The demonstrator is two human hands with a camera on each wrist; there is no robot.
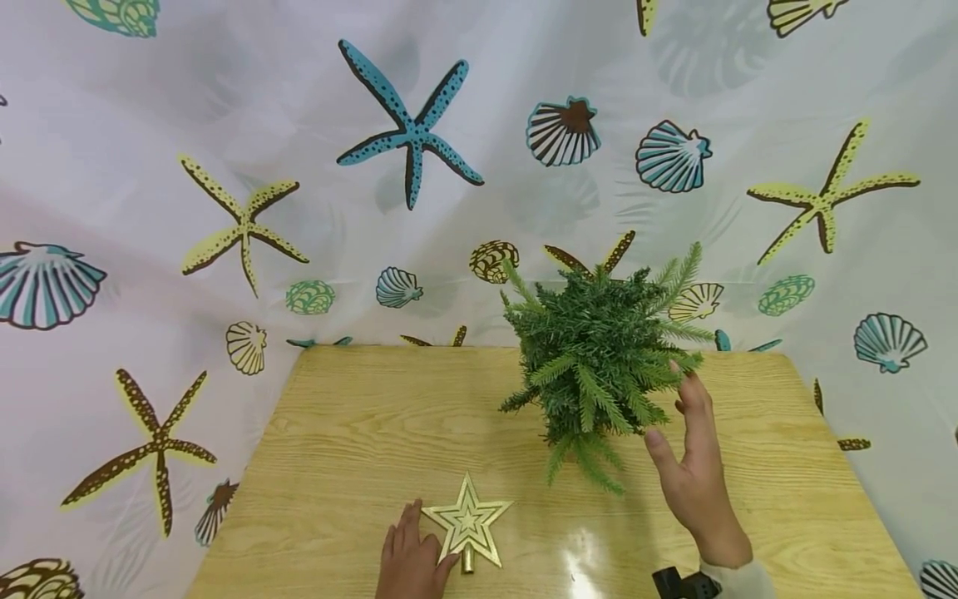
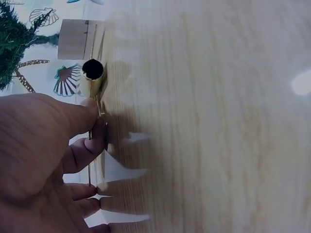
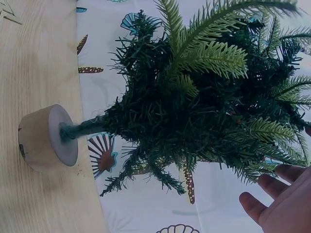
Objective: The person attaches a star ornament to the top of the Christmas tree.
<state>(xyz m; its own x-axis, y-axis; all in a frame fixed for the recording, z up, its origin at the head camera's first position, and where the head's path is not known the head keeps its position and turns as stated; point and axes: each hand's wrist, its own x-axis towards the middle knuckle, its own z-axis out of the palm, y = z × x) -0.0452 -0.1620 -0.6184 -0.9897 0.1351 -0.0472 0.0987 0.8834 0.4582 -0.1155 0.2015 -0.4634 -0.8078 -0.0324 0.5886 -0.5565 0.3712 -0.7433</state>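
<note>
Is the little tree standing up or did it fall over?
Standing up. The tree sits upright on its round wooden base, flat on the table. The right hand is beside it, open.

I see a staged tabletop set, not a lived-in room: a wooden table [image 1: 359, 433] closed in by a seashell-printed curtain [image 1: 224, 125].
</note>
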